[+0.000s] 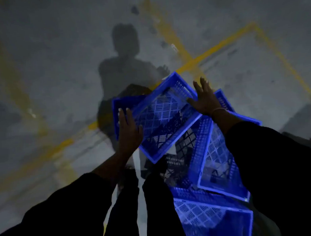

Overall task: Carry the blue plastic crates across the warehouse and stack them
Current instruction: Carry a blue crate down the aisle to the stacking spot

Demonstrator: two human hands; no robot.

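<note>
Two dark sleeves (75,209) reach out over the grey floor (52,68) with yellow lines (198,59). Blue crates (221,161) lie in a messy pile there. The top crate (165,115) sits tilted between both hands. The left hand (128,131) and right hand (206,98) press its sides, fingers straight and spread.

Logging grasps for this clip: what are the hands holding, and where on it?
Both hands are on the top blue slotted plastic crate: left hand at its left long rim, right hand at the right rim. Fingers look straight; a closed grip cannot be told.

Sleeves: you wear dark long sleeves, pushed up your forearms.
Right wrist: you have a thin pale band (218,110).
Legs: your trousers (155,202) are dark.
</note>
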